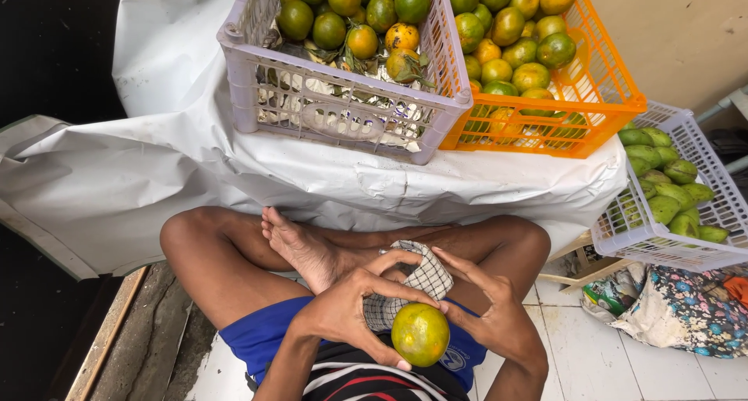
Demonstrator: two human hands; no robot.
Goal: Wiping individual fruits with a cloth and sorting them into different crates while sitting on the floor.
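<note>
Sitting cross-legged, a person cradles a green-orange citrus fruit (420, 335) in the left hand (343, 311), fingers closed around it, while the right hand (495, 311) pinches a checked cloth (409, 288) against it, lilac crate (343, 116) and orange crate (592, 97) ahead, both well filled.

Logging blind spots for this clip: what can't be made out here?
- Orange: underside hidden by the left hand, head view.
- Checked cloth: mostly hidden between left hand and right hand.
- Lilac crate: far end cut off by the top edge; lower fruit buried under leaves and paper.
- Orange crate: top cut off too.
- White basket of green fruit: right side cut off by the frame edge.
</note>
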